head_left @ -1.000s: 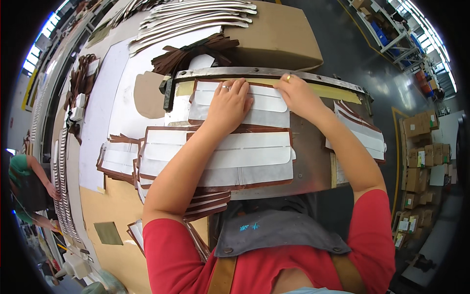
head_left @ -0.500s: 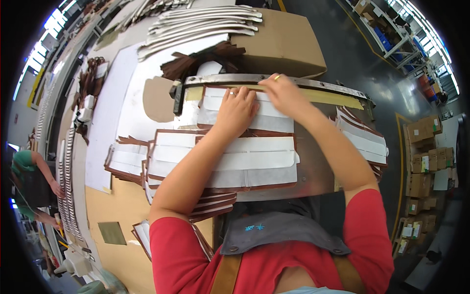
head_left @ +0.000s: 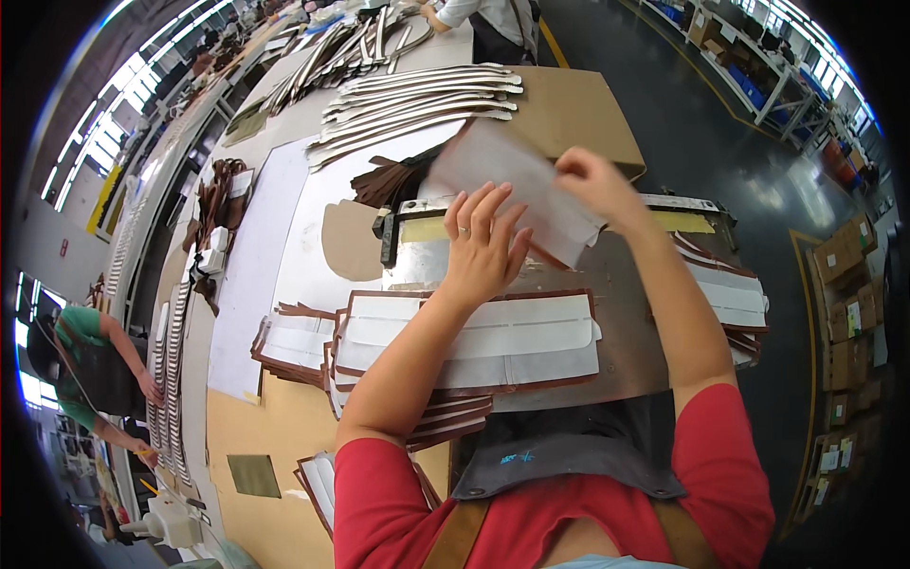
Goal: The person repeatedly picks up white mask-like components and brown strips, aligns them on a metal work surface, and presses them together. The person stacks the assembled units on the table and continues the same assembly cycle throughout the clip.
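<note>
A brown-edged panel with a white backing [head_left: 502, 175], smeared by motion, stands tilted up over the metal bar [head_left: 682, 203] of the metal-topped work plate [head_left: 626, 332]. My right hand [head_left: 602, 194] is closed at the panel's right edge, its fingers pinched on it. In front of the panel's lower left part, my left hand [head_left: 482, 251] has its fingers stretched and apart; whether it touches the panel I cannot tell. Below my hands lies a stack of similar brown-edged white panels [head_left: 531, 332], partly covered by my left forearm.
More panels lie in piles to the left [head_left: 294, 341] and right [head_left: 725, 294]. Behind the bar are a bundle of brown strips [head_left: 393, 180], several white-and-brown straps [head_left: 417, 104] and a cardboard box [head_left: 578, 109]. A co-worker in green [head_left: 90, 356] handles strips at far left.
The panel that lay flat under my left hand is now raised and tilted. My right hand has closed on its edge, and my left fingers have lifted and spread. The view has shifted.
</note>
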`<state>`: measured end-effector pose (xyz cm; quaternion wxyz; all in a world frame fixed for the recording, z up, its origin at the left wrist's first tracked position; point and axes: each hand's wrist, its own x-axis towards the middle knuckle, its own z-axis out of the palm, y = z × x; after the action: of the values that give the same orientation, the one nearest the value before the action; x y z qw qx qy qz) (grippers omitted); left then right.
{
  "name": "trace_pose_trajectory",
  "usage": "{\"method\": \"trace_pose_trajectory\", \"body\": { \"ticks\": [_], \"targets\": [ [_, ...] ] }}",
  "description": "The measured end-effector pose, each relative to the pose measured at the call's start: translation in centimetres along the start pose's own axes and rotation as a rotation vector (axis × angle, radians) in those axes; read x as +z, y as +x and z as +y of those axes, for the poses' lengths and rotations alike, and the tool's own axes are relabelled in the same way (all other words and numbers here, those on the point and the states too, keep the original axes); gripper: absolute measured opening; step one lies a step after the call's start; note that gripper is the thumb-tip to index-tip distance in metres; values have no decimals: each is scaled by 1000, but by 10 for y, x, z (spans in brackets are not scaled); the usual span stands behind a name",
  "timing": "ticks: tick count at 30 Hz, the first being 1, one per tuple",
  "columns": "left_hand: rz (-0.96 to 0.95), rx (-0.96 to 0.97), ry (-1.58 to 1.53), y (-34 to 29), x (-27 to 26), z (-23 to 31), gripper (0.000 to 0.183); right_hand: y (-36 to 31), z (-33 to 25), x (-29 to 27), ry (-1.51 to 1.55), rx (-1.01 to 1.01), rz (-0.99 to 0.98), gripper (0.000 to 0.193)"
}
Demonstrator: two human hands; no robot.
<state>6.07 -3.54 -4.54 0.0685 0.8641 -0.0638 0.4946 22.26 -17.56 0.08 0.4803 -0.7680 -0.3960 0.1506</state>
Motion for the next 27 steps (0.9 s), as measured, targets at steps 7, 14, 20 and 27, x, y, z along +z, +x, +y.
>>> {"method": "trace_pose_trajectory", "body": {
  "ticks": [7,14,20,27],
  "targets": [
    [-82,-169,-17,19,-14,15,30,-82,4,38,863,383,150,23],
    [-725,-277,97,-32,1,-1,32,-87,-4,12,7,418,-304,31],
    [-983,-370,151,0,-10,-2,37,-73,64,21,-669,-339,162,28],
    [-902,-280,179,-28,-3,-8,45,-82,57,17,-832,-282,104,30]
  ]
}}
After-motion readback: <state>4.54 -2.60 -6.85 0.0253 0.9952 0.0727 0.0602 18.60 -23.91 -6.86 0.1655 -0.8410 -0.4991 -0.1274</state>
